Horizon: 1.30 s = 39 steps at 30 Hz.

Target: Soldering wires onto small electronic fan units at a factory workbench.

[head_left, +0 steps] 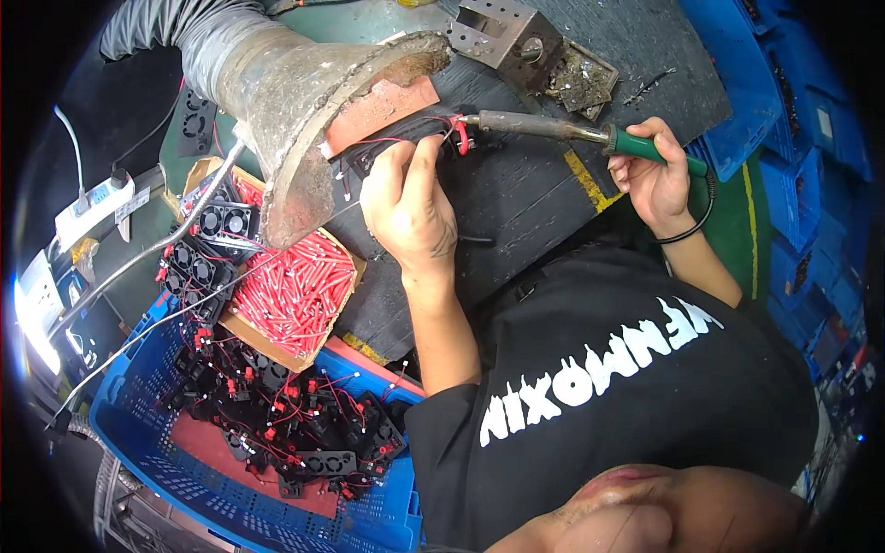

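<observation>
My right hand (656, 175) is closed round the green handle of a soldering iron (544, 126). The iron points left, its tip at a small red part (462, 135) on the black work surface. My left hand (411, 201) is closed, finger and thumb pinching a thin grey wire (348, 211) that looks like solder wire. This wire comes in from the lower left, and its end shows near the iron's tip. Beyond my left fingers lies a black fan unit (361, 158) with thin red and black leads, partly hidden by the hand.
A flared fume duct (277, 92) hangs at the upper left, beside a reddish block (383, 115). A metal iron stand (507, 41) is at the back. A cardboard box (267, 348) holds red tubes; a blue crate (138, 387) holds several fan units. Blue bins (797, 203) line the right.
</observation>
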### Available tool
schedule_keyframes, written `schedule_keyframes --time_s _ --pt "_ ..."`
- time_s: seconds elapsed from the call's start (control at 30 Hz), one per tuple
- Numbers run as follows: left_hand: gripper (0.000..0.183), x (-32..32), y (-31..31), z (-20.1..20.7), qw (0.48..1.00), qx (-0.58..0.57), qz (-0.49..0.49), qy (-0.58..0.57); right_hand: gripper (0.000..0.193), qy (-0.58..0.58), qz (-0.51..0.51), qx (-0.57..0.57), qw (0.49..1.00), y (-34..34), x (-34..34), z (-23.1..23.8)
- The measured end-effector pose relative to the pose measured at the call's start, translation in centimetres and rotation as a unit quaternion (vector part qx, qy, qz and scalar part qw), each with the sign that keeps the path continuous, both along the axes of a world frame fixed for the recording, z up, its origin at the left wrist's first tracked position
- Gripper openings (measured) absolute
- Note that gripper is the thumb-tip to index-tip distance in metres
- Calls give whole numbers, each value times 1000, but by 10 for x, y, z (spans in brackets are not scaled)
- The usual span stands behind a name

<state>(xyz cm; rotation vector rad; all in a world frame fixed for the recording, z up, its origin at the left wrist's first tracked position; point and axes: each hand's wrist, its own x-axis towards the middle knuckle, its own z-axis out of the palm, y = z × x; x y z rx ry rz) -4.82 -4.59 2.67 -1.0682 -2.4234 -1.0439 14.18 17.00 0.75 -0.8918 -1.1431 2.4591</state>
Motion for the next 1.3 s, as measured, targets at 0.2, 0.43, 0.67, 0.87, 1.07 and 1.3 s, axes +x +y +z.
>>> schedule_keyframes --time_s 0.2,0.43,0.67,0.87,1.07,1.3 --pt "24 -1 1 0 1000 -1 -2 0 31 -4 0 -1 1000 0 -1 0" --pt "21 -1 1 3 1000 -13 -2 -15 31 -3 -8 2 1000 1 -1 -1" --pt "14 -1 1 3 999 13 10 -32 31 -4 0 1 1000 0 -2 0" --pt "13 1 3 4 999 -13 15 -32 31 -11 -15 4 1000 -1 -1 1" --pt "13 1 3 3 999 -10 21 -26 31 -10 -8 8 1000 0 -1 2" --pt "12 1 3 3 999 -3 17 -28 31 -6 -1 13 1000 1 -3 1"
